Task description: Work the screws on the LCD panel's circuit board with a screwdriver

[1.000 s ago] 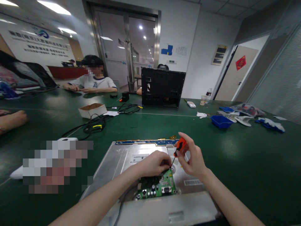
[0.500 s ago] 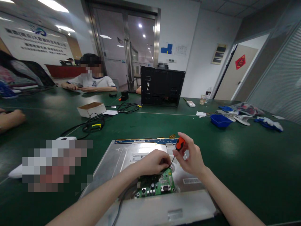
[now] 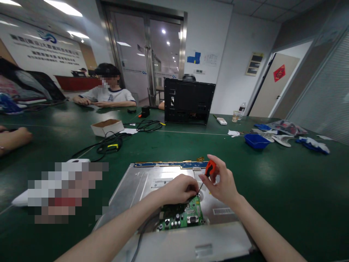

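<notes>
Green circuit board [image 3: 195, 210] lies partly under the left hand [image 3: 182, 189], which is curled, any hold unclear; the right hand [image 3: 225, 183] pinches an orange screwdriver [image 3: 210, 168] slanting down beside the left.

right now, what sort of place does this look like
Probably an office serving as an electronics work area: glass double doors, a large lettered wall sign, and a green circuit board on a metal panel.

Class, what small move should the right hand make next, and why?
Probably twist the orange screwdriver slightly: the right hand holds its handle, its tip appears to reach a corner of the green circuit board, and the left hand is beside the tip.
</notes>
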The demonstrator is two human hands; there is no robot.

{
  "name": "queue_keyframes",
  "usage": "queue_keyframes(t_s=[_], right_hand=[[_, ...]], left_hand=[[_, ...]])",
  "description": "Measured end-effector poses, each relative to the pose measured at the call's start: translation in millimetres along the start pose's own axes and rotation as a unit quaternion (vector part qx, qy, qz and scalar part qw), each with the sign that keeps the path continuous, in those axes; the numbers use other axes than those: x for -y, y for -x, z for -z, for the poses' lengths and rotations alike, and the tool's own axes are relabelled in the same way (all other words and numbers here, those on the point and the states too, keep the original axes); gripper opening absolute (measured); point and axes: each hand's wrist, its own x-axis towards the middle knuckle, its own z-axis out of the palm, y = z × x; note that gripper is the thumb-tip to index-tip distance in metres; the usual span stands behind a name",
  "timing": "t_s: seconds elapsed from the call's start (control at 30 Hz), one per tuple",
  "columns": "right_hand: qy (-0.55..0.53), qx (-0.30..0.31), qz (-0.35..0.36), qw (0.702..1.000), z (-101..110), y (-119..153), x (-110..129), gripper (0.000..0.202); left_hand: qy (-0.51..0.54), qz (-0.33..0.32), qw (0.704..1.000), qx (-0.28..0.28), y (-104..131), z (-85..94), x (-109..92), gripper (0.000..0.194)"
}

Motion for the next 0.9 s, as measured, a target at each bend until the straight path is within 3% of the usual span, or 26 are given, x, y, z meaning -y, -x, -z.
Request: queue_keyframes(t_s=[0.17, 0.47, 0.9], right_hand=[[-0.044, 0.022, -0.009, 0.999, 3.3, -3.7, 4.5, 0.049], [0.004, -0.018, -0.010, 1.000, -0.8, -1.9, 0.3, 0.040], [-0.064, 0.028, -0.020, 0.997, 4.4, -6.5, 7.9, 0.048]], left_hand=[[-0.010, 0.002, 1.000, 0.005, -0.6, -1.6, 1.5, 0.019], [-0.001, 0.013, 1.000, 0.010, -0.1, 0.6, -0.9, 0.019], [0.003, 0.010, 1.000, 0.006, -0.4, 1.2, -1.7, 0.020]])
